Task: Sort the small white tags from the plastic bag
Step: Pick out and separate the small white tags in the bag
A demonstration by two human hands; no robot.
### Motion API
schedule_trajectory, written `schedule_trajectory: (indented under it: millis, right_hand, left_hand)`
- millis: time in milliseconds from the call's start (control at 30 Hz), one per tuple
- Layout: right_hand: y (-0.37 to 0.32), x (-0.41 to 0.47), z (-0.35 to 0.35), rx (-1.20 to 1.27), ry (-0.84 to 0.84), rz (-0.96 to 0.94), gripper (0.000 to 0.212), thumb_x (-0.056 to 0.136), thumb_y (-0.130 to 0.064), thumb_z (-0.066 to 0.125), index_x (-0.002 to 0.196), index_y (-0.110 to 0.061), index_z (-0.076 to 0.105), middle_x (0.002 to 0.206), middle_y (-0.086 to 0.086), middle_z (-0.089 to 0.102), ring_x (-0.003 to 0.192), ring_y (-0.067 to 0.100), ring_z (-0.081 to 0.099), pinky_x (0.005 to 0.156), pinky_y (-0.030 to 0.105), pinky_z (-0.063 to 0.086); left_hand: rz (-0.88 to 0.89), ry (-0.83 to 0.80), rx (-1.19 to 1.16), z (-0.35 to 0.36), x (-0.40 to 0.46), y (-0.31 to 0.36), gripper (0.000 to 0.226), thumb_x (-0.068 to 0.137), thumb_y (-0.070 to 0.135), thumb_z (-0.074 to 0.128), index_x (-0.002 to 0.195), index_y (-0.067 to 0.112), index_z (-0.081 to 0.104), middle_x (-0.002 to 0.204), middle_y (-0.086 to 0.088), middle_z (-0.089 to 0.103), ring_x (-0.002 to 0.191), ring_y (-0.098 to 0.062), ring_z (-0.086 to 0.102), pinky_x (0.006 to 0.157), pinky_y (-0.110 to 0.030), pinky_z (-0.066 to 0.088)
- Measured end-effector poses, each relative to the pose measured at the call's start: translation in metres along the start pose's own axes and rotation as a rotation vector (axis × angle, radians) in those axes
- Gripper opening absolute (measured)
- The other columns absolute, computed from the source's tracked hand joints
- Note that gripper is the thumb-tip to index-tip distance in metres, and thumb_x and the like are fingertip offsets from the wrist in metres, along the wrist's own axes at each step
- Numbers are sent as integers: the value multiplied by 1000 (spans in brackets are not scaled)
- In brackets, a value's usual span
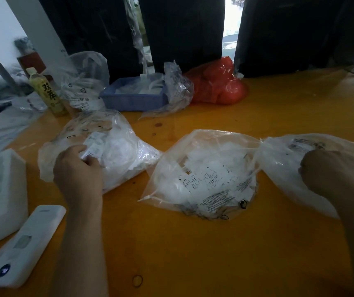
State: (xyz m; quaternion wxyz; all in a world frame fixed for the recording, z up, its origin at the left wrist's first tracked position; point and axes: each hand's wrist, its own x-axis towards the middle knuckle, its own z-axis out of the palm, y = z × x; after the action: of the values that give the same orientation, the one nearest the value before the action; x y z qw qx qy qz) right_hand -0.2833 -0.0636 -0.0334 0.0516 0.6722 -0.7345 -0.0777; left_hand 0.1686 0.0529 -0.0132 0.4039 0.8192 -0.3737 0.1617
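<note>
Three clear plastic bags of small white tags lie on the orange table (225,254). My left hand (77,172) pinches a small bundle of white tags (93,144) over the left bag (120,151). The middle bag (206,176) lies open with printed tags showing. My right hand (319,168) is curled with its fingers in the mouth of the right bag (296,159); what it holds is hidden.
A blue tray (133,99) with white pieces, a red bag (218,84) and more clear bags stand at the back. A green bottle (47,93) is at the back left. A white foam block (2,194) and white device (26,243) lie left. A rubber band (138,281) lies near.
</note>
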Motion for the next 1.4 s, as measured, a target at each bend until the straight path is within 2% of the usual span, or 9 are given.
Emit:
schedule_trajectory:
  millis: [200,367,500,600,733,867,1067,1233,1400]
  right_hand:
    - [-12,-7,-1,119,-59,-27,18,93,-35,65,86,-19,72,82,3,66,73,22,61,69,33,51]
    - [-16,-14,-13,148,-42,8,32,96,-17,62,64,-11,63,62,6,61,58,22,60,57,30,50]
    - [-19,-24,-24,344,214,15,39,95,-8,57,57,-10,47,54,8,47,49,22,51,48,27,34]
    - [-37,-40,-33,549,477,-65,24,103,-20,54,83,-5,57,64,6,54,55,22,51,51,32,41]
    - [-74,-62,-39,1016,664,-217,17,101,-25,60,105,-9,62,119,12,50,74,14,50,73,20,43]
    - [-97,-83,-41,1099,962,-485,8,99,-9,60,99,-1,60,114,14,53,94,13,50,82,8,37]
    - [-119,-102,-36,1470,341,-592,13,97,-26,60,101,-13,62,90,-4,65,79,15,65,67,30,56]
    - [-127,-98,-27,1465,270,-512,3,97,-27,63,96,-24,63,97,-8,63,87,10,64,74,24,55]
    - [-125,-93,-22,1537,32,-484,41,85,-59,58,117,-34,55,99,-21,63,87,6,66,70,23,57]
  left_hand:
    - [132,-96,-40,8,-7,7,29,103,10,54,123,7,75,104,-24,76,102,-44,66,87,-52,52]
    - [91,-56,43,10,-7,11,35,103,13,50,129,8,73,117,-23,75,121,-45,56,98,-54,41]
    - [155,120,-101,10,-19,26,33,104,16,48,126,8,71,124,-17,72,126,-39,55,98,-46,37]
    - [364,122,-368,18,-45,50,30,106,15,45,115,1,71,110,-14,73,105,-27,64,90,-42,46]
    - [439,-308,-703,27,-88,83,31,107,26,46,119,8,68,113,5,71,94,-7,67,80,-25,55]
    - [381,-790,-843,35,-118,91,37,107,42,45,129,21,66,118,14,71,109,-7,68,91,-22,55]
    - [256,-962,-1034,31,-124,93,49,105,57,46,133,23,64,115,12,73,100,-15,73,87,-21,56]
    - [136,-903,-975,28,-118,97,16,102,44,65,107,34,77,97,14,79,91,-5,76,82,-15,56]
    - [-25,-852,-1075,27,-116,95,17,97,46,67,105,40,81,100,9,81,93,-9,77,83,-21,60]
